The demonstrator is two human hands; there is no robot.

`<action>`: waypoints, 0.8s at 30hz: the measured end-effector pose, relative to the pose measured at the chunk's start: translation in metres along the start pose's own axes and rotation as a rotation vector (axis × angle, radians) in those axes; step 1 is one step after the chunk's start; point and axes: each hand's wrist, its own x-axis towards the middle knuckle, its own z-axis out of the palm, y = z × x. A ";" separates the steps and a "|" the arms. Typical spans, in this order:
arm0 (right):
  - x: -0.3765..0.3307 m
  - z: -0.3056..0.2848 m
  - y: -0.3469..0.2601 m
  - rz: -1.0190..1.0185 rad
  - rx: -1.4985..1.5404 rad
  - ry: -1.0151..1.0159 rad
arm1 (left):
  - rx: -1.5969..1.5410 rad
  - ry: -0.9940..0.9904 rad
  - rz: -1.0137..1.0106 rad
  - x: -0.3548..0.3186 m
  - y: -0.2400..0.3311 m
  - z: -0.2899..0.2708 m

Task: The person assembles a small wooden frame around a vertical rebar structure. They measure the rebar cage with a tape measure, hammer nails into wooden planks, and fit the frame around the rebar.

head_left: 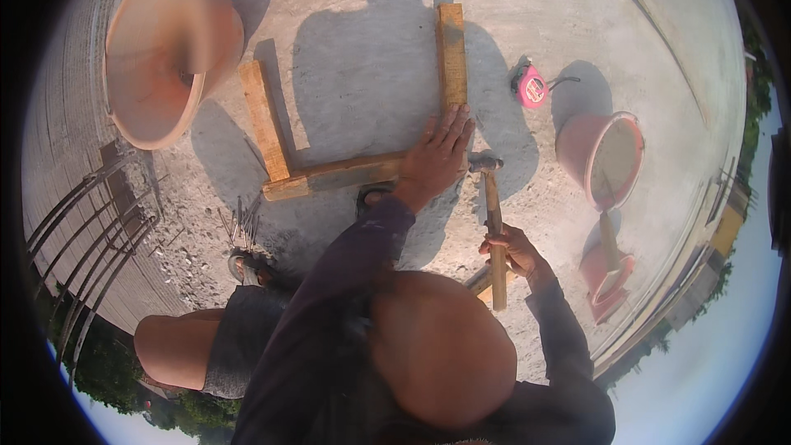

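Note:
On the concrete lies a U-shaped frame of wooden pieces: a left bar (265,119), a crosspiece (342,174) and a right bar (451,53). My left hand (437,152) rests flat over the corner where crosspiece and right bar meet, its fingers stretched out and hiding the joint. Wrapped round the lower handle of a hammer (493,206) is my right hand (512,249). The hammer's head is just right of my left hand. Another piece of wood, partly hidden, lies under my right hand.
Loose nails (245,222) lie left of my foot. A pink tape measure (534,86) sits right of the frame. Beyond it stand a pinkish bucket (604,161) and a smaller red container (608,274). A large orange tub (177,58) and bent metal bars (91,214) are at left.

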 end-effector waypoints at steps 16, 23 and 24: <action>0.026 0.032 -0.467 -0.684 -1.518 0.529 | 0.033 0.023 -0.006 -0.001 0.000 -0.008; 0.064 0.050 -0.492 -0.556 -1.977 0.319 | 0.067 0.060 0.012 -0.003 -0.003 0.004; 0.063 0.046 -0.492 -0.722 -1.745 0.280 | 0.077 0.021 0.030 -0.003 -0.002 0.007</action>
